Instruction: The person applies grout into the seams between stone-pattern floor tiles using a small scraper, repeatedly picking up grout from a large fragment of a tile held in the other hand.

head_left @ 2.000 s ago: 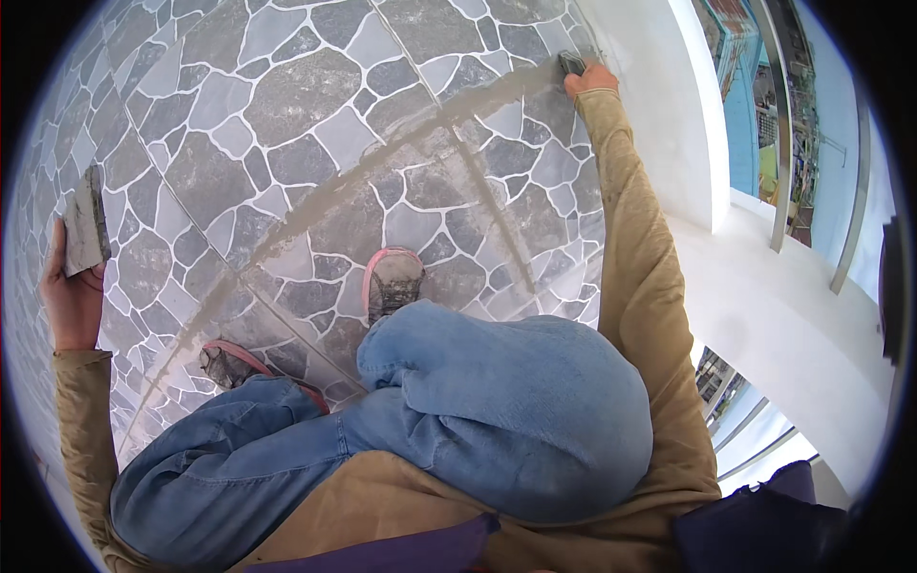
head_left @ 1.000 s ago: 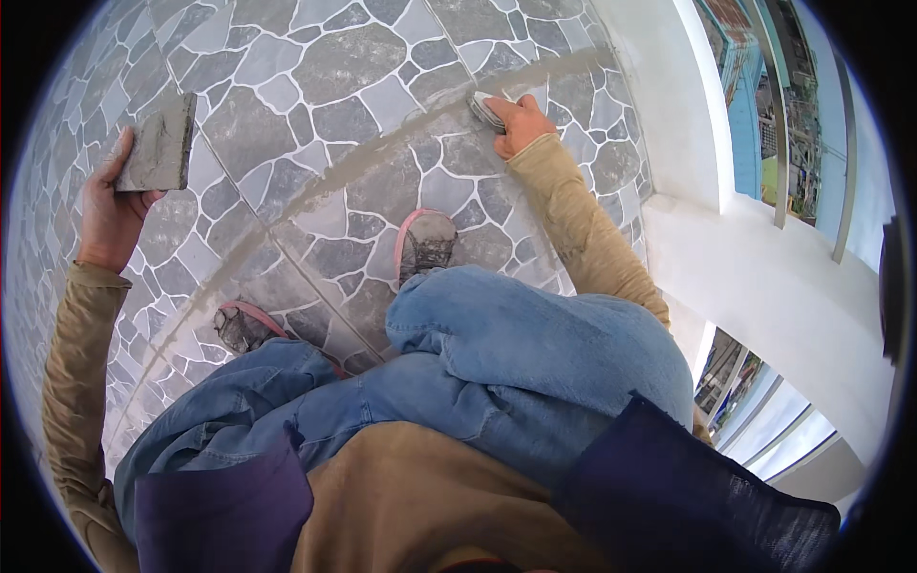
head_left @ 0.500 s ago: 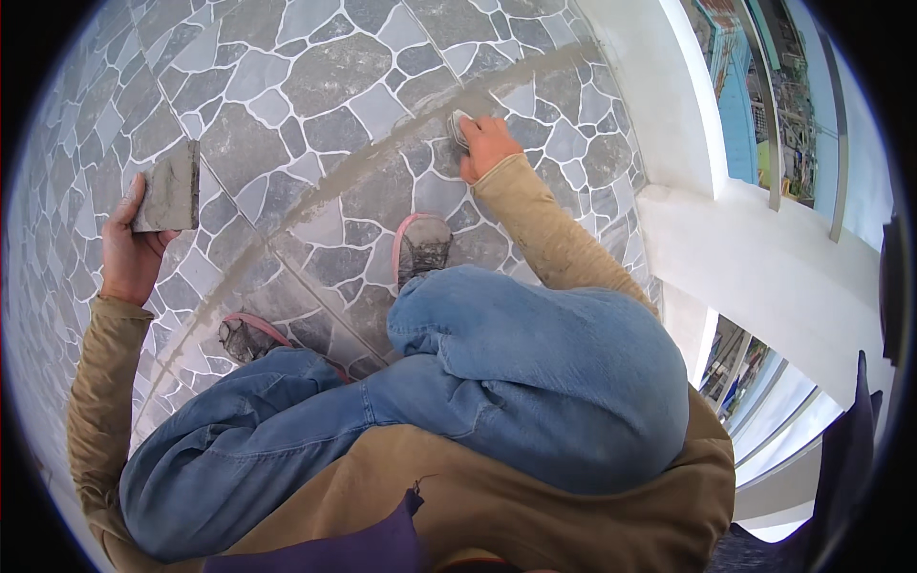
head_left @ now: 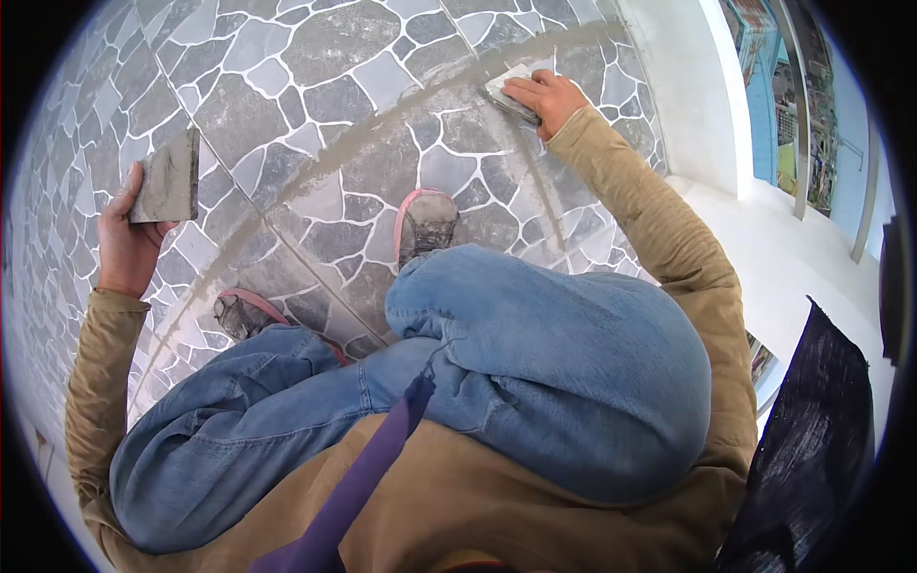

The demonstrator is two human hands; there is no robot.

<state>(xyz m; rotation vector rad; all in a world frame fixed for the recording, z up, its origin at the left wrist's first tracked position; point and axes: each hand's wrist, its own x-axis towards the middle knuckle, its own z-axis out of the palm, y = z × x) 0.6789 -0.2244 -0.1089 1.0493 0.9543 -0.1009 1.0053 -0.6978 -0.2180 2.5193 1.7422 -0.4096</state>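
My left hand (head_left: 131, 239) holds a flat, square grey slab (head_left: 170, 177) above the floor at the left. The thumb lies on its near face, which is smeared with grey mortar. At the upper right, my right hand (head_left: 556, 100) grips a small, flat, pale piece (head_left: 508, 88), perhaps a float or scraper; its exact kind is unclear. It rests against the floor beside a band of wet grey mortar (head_left: 373, 134). This band runs diagonally along a joint between floor tiles (head_left: 339, 57) with a stone pattern. A second smeared joint (head_left: 543, 177) runs toward me under the right forearm.
My shoes (head_left: 427, 224) stand on the tiles between my hands, below my bent knees in jeans. To the right rises a white wall (head_left: 683, 86), with a ledge and metal railing bars (head_left: 795, 105). Dark cloth (head_left: 812, 430) hangs at the lower right.
My right hand has moved right and farther away with the pale piece, and the arm has stretched out. The smeared joint shows more. The left hand has hardly moved. Purple cloth has swung upward.
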